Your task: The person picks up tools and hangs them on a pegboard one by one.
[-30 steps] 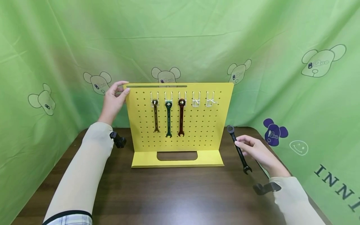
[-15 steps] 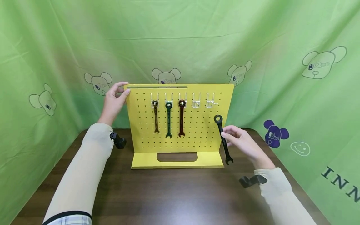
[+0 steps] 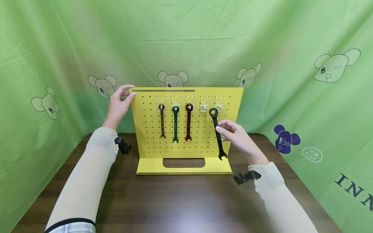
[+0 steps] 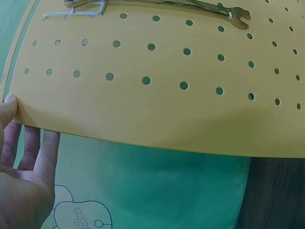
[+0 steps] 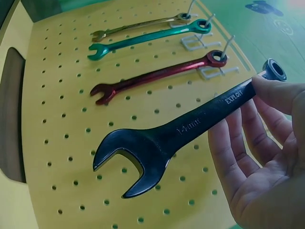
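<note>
My right hand point(image 3: 234, 132) pinches a black combination wrench point(image 3: 218, 137) by its shaft, ring end up and open end down, in front of the right part of a yellow pegboard point(image 3: 201, 145). "14mm" and "EXPLOIT" can be read on its shaft in the right wrist view. My left hand point(image 3: 118, 105) grips the pegboard's upper left corner, thumb on the front face and fingers behind. On white hooks hang a bronze-gold wrench point(image 3: 162, 124), a green wrench point(image 3: 175, 126) and a red wrench point(image 3: 188, 124). Right of them, a white hook point(image 3: 204, 105) and another hook point(image 3: 219, 104) bear nothing.
The pegboard stands on its yellow base point(image 3: 150, 166), which has a cut-out slot, on a dark brown wooden table point(image 3: 163, 200). Green fabric point(image 3: 186, 38) printed with cartoon heads encloses the back and sides.
My right hand has carried the black wrench left and upward, from beside the pegboard to in front of its right part below the hooks. My left hand keeps its grip on the corner.
</note>
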Motion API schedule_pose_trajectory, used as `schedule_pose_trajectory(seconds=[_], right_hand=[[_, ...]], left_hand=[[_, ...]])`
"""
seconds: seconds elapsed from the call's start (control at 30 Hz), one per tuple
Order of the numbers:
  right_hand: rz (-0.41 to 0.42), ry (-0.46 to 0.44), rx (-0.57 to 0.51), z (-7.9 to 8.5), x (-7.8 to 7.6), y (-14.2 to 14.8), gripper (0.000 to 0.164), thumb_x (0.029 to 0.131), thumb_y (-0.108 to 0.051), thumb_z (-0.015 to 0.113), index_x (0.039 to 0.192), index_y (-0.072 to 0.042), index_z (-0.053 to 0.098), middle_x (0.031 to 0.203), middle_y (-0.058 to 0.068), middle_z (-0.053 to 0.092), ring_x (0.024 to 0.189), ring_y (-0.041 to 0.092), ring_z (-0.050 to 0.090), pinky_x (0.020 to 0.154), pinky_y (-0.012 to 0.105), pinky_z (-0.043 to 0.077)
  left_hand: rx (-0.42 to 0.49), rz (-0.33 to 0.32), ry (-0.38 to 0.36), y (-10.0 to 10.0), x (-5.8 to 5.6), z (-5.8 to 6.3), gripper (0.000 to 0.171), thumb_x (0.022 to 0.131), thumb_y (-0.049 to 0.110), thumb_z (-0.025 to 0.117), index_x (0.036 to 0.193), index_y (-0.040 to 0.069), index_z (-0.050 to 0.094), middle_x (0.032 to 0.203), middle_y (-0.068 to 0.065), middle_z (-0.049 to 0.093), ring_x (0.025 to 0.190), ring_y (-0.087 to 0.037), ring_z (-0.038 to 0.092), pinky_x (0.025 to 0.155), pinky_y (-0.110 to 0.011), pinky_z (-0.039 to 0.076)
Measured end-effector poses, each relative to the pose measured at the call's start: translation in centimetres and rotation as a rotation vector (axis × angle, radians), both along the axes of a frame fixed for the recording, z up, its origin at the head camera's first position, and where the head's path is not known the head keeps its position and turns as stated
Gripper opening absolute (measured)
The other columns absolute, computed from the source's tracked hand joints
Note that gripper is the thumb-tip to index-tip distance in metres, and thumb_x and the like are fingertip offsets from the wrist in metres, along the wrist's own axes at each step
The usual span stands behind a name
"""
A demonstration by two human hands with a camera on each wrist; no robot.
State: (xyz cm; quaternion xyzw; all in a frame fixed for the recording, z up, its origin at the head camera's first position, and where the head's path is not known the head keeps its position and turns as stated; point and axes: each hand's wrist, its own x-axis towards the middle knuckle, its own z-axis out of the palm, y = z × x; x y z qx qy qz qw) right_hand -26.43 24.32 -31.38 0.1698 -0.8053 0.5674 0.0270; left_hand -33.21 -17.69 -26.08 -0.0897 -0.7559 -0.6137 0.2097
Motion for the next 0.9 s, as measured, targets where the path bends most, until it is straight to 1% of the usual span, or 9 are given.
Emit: schedule_pose_trajectory(seconds=[0.17, 0.27, 0.5, 0.7, 0.8, 0.9], right_hand=[[0.011, -0.007, -0.024, 0.1, -0.8, -0.9, 0.033, 0.101, -0.026, 0.063, 0.124, -0.003, 0.056, 0.108, 0.006, 0.059, 0.093, 0.017, 0.055, 0.078, 0.030, 0.058], [0.017, -0.007, -0.032, 0.0, -1.3, -1.2, 0.033, 0.102, -0.025, 0.062, 0.125, -0.002, 0.056, 0.108, 0.005, 0.060, 0.093, 0.017, 0.056, 0.078, 0.031, 0.058], [0.015, -0.041, -0.057, -0.7, -2.4, -1.8, 0.034, 0.102, -0.023, 0.061, 0.125, 0.001, 0.055, 0.107, 0.005, 0.058, 0.090, 0.016, 0.056, 0.080, 0.030, 0.057], [0.011, -0.066, -0.075, -1.2, -3.2, -2.2, 0.035, 0.102, -0.023, 0.061, 0.126, 0.002, 0.054, 0.108, 0.006, 0.057, 0.092, 0.015, 0.056, 0.082, 0.031, 0.058], [0.017, -0.074, -0.080, -1.5, -3.5, -2.4, 0.038, 0.102, -0.024, 0.060, 0.128, 0.004, 0.052, 0.111, 0.008, 0.057, 0.094, 0.015, 0.057, 0.085, 0.031, 0.057], [0.020, -0.087, -0.083, -1.7, -3.9, -2.6, 0.042, 0.103, -0.025, 0.060, 0.132, 0.004, 0.051, 0.119, 0.012, 0.057, 0.097, 0.017, 0.058, 0.089, 0.033, 0.057]], left_hand=[[0.011, 0.002, 0.002, 0.1, 0.0, 0.0, 0.033, 0.100, 0.027, 0.064, 0.132, 0.020, 0.062, 0.112, -0.004, 0.060, 0.092, -0.015, 0.064, 0.075, -0.020, 0.056], [0.008, 0.001, 0.001, 0.0, 0.0, 0.1, 0.033, 0.100, 0.026, 0.064, 0.133, 0.020, 0.062, 0.111, -0.004, 0.060, 0.092, -0.014, 0.064, 0.075, -0.020, 0.056], [0.008, 0.002, -0.004, 0.1, 0.0, 0.1, 0.034, 0.100, 0.025, 0.064, 0.133, 0.018, 0.061, 0.111, -0.005, 0.060, 0.092, -0.015, 0.065, 0.075, -0.021, 0.057], [0.003, 0.004, -0.005, 0.2, 0.0, 0.1, 0.035, 0.100, 0.026, 0.064, 0.134, 0.018, 0.061, 0.112, -0.005, 0.060, 0.093, -0.016, 0.065, 0.075, -0.021, 0.057], [0.008, 0.007, -0.006, 0.2, -0.1, 0.0, 0.034, 0.100, 0.026, 0.064, 0.133, 0.019, 0.061, 0.111, -0.005, 0.060, 0.092, -0.015, 0.064, 0.075, -0.021, 0.057], [0.006, 0.006, -0.002, 0.1, -0.2, 0.0, 0.035, 0.100, 0.026, 0.064, 0.134, 0.018, 0.061, 0.111, -0.004, 0.060, 0.091, -0.014, 0.064, 0.074, -0.020, 0.056]])
